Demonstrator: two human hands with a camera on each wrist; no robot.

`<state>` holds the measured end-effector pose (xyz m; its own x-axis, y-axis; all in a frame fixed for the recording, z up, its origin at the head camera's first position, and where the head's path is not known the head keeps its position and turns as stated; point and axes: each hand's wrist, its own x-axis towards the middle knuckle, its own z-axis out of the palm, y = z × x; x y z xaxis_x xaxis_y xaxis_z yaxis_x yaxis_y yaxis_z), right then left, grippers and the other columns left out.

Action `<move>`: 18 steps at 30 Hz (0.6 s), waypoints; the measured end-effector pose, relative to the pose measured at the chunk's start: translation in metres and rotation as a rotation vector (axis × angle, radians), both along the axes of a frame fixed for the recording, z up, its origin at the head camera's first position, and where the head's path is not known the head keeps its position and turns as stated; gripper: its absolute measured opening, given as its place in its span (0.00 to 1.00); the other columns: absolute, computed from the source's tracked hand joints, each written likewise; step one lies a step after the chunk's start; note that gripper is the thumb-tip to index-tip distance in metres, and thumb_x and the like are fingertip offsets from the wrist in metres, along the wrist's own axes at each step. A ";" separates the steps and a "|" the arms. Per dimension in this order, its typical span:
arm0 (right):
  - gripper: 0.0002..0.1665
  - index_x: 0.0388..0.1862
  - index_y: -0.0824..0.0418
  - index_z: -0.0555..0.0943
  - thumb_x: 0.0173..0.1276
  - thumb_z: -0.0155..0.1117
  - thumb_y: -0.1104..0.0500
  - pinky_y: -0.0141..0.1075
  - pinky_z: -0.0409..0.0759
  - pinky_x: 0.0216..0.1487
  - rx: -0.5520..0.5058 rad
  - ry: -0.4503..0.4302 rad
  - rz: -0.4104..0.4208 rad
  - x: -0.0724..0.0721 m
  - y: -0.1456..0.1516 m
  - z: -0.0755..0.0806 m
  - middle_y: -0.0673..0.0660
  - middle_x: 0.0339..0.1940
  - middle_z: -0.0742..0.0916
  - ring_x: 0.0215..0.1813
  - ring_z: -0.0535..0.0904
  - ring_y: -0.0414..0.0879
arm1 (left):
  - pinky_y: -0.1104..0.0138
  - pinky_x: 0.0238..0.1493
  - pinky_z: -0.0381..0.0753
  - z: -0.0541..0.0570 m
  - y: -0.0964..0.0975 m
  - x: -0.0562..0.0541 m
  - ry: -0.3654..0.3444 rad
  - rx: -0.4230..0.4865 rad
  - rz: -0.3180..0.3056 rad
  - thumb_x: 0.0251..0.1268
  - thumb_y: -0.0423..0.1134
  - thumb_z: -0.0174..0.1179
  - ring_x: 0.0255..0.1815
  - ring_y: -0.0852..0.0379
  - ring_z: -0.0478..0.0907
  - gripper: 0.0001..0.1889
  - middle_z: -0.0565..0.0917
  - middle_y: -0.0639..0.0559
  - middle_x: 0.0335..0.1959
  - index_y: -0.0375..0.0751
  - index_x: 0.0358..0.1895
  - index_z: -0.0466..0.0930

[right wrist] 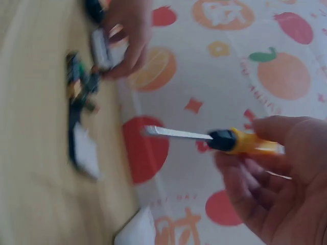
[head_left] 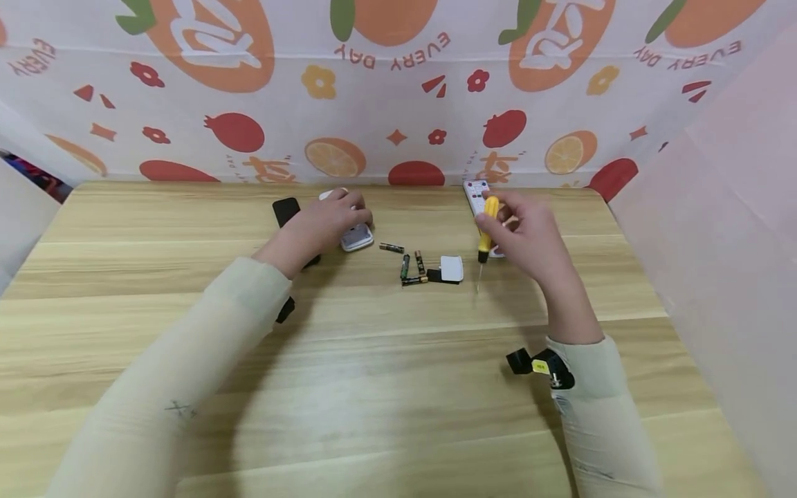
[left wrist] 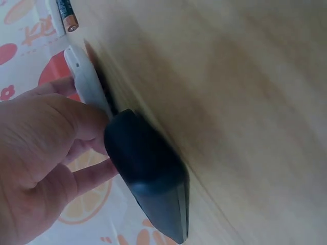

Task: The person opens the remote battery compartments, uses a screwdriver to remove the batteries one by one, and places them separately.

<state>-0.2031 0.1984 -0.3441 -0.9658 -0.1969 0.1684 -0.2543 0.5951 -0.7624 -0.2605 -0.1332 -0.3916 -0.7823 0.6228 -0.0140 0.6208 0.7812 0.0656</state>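
My left hand [head_left: 330, 221] grips a white remote control [head_left: 358, 238] at the back of the table, its fingers covering the middle of it. In the left wrist view the thumb and fingers lie along the sides of that remote [left wrist: 88, 79]. A black remote control [head_left: 286, 209] lies beside this hand, partly hidden under the wrist. My right hand [head_left: 526, 232] pinches a screwdriver [head_left: 489, 221] by its yellow handle, above the table. Its metal shaft [right wrist: 176, 133] points away from the fingers. Behind the screwdriver lies another white remote control [head_left: 476, 198], partly covered by this hand.
Between the hands lie several small batteries [head_left: 405, 266]. Next to them a white battery cover [head_left: 451, 268] overlaps a black cover [head_left: 434, 275]. A fruit-printed sheet [head_left: 398, 111] hangs along the table's back edge [head_left: 411, 185], and a pale wall [head_left: 735, 207] stands at the right.
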 end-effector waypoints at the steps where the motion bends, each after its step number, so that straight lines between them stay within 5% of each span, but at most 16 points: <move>1: 0.27 0.65 0.56 0.76 0.70 0.66 0.50 0.37 0.83 0.29 0.041 -0.049 0.017 0.000 0.003 -0.003 0.59 0.35 0.81 0.30 0.82 0.52 | 0.48 0.56 0.78 0.002 0.001 0.000 -0.012 -0.009 0.004 0.62 0.19 0.60 0.63 0.40 0.69 0.24 0.75 0.44 0.59 0.50 0.54 0.82; 8: 0.26 0.60 0.59 0.70 0.68 0.68 0.54 0.46 0.85 0.30 0.187 -0.328 0.116 0.003 0.018 -0.033 0.61 0.30 0.81 0.27 0.84 0.56 | 0.47 0.62 0.73 0.015 0.011 -0.006 -0.148 -0.081 0.077 0.63 0.21 0.60 0.62 0.39 0.69 0.21 0.76 0.42 0.60 0.47 0.55 0.83; 15: 0.25 0.57 0.59 0.70 0.68 0.69 0.52 0.42 0.83 0.26 0.220 -0.370 0.086 0.007 0.031 -0.054 0.59 0.26 0.82 0.22 0.83 0.52 | 0.42 0.58 0.73 0.020 0.050 0.002 -0.067 -0.059 0.183 0.72 0.35 0.58 0.62 0.38 0.68 0.12 0.76 0.41 0.60 0.46 0.54 0.83; 18: 0.25 0.56 0.58 0.70 0.68 0.70 0.52 0.42 0.83 0.25 0.213 -0.368 0.077 0.009 0.035 -0.057 0.59 0.26 0.82 0.22 0.82 0.52 | 0.44 0.58 0.75 0.021 0.087 0.009 -0.047 -0.015 0.152 0.73 0.41 0.57 0.65 0.39 0.66 0.15 0.75 0.44 0.61 0.48 0.59 0.81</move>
<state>-0.1942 0.2334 -0.4008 -0.9351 -0.2639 -0.2365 -0.0384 0.7389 -0.6728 -0.2513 -0.0463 -0.3708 -0.8656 0.4970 -0.0608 0.4921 0.8669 0.0794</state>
